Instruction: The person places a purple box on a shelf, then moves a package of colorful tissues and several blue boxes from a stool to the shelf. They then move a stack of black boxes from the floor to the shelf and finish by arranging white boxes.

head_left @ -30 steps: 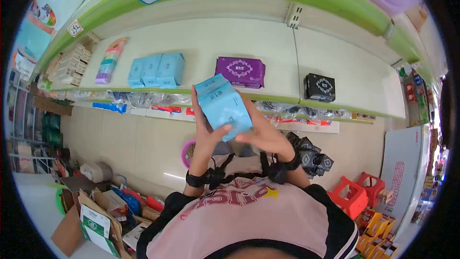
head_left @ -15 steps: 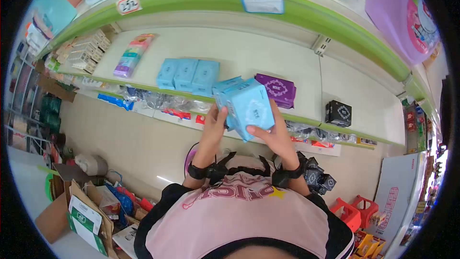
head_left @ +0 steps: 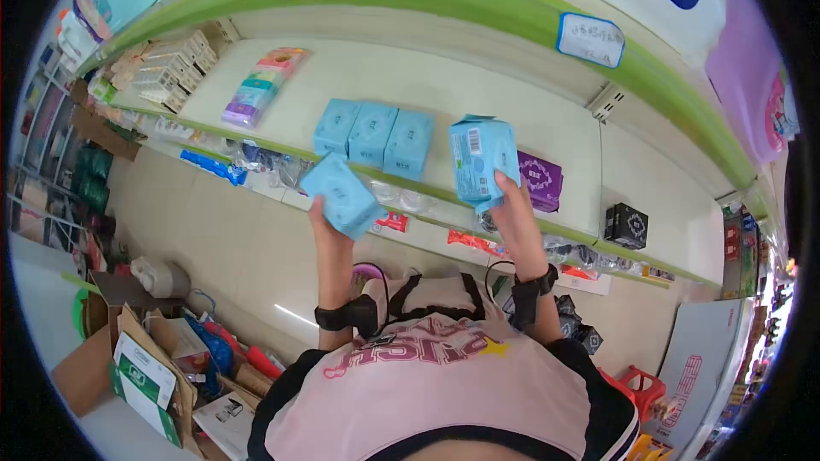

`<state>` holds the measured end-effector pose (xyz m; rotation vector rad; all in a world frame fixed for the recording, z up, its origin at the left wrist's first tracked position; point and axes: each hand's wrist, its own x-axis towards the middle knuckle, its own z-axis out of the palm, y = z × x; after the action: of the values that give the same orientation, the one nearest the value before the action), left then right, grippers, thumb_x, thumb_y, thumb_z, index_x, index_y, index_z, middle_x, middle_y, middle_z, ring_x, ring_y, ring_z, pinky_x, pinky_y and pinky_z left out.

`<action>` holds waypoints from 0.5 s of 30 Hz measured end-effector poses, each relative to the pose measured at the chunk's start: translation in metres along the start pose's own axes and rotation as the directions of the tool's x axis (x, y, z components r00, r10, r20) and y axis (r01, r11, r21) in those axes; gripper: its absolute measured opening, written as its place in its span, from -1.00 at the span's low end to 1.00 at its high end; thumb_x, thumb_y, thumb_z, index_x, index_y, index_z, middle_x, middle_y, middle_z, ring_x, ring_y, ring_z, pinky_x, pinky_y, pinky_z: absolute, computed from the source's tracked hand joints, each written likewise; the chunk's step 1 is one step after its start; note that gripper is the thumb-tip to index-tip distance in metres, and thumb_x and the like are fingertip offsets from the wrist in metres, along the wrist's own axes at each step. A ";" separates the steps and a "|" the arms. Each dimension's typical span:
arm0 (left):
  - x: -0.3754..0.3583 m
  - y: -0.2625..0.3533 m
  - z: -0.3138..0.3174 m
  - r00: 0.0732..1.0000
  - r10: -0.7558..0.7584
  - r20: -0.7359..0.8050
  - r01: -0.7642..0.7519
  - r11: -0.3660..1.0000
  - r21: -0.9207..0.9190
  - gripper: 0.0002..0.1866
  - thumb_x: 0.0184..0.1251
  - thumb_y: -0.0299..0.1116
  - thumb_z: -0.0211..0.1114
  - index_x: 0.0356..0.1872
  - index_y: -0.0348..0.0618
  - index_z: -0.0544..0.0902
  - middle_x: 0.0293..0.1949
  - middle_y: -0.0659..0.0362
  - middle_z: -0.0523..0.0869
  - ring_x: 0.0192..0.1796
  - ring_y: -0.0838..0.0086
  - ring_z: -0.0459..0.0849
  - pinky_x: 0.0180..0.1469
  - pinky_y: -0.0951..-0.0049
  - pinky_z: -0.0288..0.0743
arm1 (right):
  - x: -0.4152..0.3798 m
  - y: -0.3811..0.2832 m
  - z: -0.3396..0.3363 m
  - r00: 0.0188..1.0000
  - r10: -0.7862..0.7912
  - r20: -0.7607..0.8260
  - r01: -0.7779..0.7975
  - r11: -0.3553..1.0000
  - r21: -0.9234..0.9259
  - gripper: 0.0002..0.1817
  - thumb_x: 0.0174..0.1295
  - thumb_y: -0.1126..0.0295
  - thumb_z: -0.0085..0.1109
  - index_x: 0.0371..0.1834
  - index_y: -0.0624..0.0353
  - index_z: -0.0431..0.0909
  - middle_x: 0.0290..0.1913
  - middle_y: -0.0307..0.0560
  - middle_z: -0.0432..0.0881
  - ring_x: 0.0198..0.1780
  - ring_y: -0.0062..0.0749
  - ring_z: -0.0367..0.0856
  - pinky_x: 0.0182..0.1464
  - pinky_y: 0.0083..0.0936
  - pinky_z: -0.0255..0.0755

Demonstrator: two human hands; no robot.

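My left hand is closed round a tilted light-blue pack in front of the shelf edge. In my right hand is another light-blue pack, upright, with a barcode facing me and its top end crumpled. On the shelf, a row of matching blue packs stands between and behind my hands. A purple pack is just right of my right hand, partly hidden by the pack I hold. Further right stands a black box-shaped pack.
A multicoloured pack and stacked small boxes are on the shelf's left. Overhead runs a green shelf edge with price tags and bottles above. Cardboard boxes lie lower left. Red stools stand lower right.
The blue packs held together before are now apart, one in each hand. My left hand has moved left and my right hand slightly right. The view has shifted.
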<state>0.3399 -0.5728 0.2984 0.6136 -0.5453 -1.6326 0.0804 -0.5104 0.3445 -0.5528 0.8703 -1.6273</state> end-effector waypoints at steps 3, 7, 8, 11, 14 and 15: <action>-0.014 0.022 0.019 0.982 -0.027 -0.185 0.077 0.960 0.270 -0.37 0.36 0.14 -0.09 0.30 -0.04 0.30 0.12 0.15 0.57 0.14 0.30 0.57 0.11 0.19 0.50 | 0.015 -0.004 0.005 0.998 0.015 0.063 -0.017 0.999 0.043 -0.42 0.25 0.27 0.18 0.29 0.24 0.26 0.21 -0.09 0.44 0.22 -0.36 0.43 0.25 -0.32 0.32; 0.029 0.031 -0.014 0.988 0.104 -0.115 -0.067 0.955 0.288 -0.43 0.34 -0.01 0.09 0.25 -0.14 0.34 0.09 0.12 0.57 0.09 0.35 0.61 0.09 0.24 0.53 | 0.030 0.004 0.002 0.996 0.049 0.081 -0.055 0.996 0.073 -0.45 0.27 0.26 0.17 0.27 0.23 0.29 0.17 -0.13 0.48 0.23 -0.40 0.43 0.26 -0.35 0.31; 0.031 0.046 0.003 0.987 0.071 -0.146 -0.024 0.952 0.304 -0.43 0.31 -0.08 0.17 0.23 -0.22 0.34 0.08 0.08 0.57 0.06 0.37 0.62 0.11 0.29 0.52 | 0.032 0.005 0.002 0.995 0.049 0.082 -0.055 0.996 0.071 -0.45 0.27 0.26 0.17 0.27 0.23 0.29 0.17 -0.13 0.48 0.23 -0.40 0.43 0.26 -0.35 0.31; 0.078 0.064 -0.006 0.985 0.134 -0.108 -0.071 0.887 0.456 -0.41 0.29 -0.04 0.19 0.20 -0.25 0.39 0.02 0.08 0.60 0.03 0.38 0.63 0.07 0.33 0.54 | 0.038 0.008 0.007 0.994 0.074 0.077 -0.067 0.993 -0.096 -0.29 0.20 0.23 0.25 0.35 0.22 0.13 0.21 -0.05 0.39 0.23 -0.36 0.39 0.22 -0.34 0.32; 0.112 0.088 0.015 0.990 0.144 -0.014 -0.109 0.808 0.579 -0.42 0.24 -0.02 0.25 0.13 -0.27 0.48 -0.04 0.08 0.62 -0.03 0.41 0.65 -0.08 0.37 0.59 | 0.047 0.009 0.013 0.995 0.005 0.095 0.006 0.994 -0.110 -0.27 0.19 0.21 0.27 0.33 0.26 0.14 0.18 -0.02 0.40 0.22 -0.35 0.41 0.20 -0.34 0.35; 0.121 0.094 0.024 0.990 0.143 -0.008 -0.112 0.808 0.578 -0.42 0.24 -0.02 0.25 0.13 -0.27 0.48 -0.04 0.08 0.62 -0.03 0.41 0.65 -0.08 0.37 0.59 | 0.050 0.007 0.015 0.996 -0.012 0.087 0.022 0.993 -0.113 -0.26 0.17 0.20 0.29 0.31 0.29 0.14 0.17 -0.01 0.41 0.21 -0.35 0.41 0.19 -0.36 0.35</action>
<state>0.3797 -0.7058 0.3681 1.0382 -1.0414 -1.3073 0.0841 -0.5632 0.3430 -0.7069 0.9001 -1.5643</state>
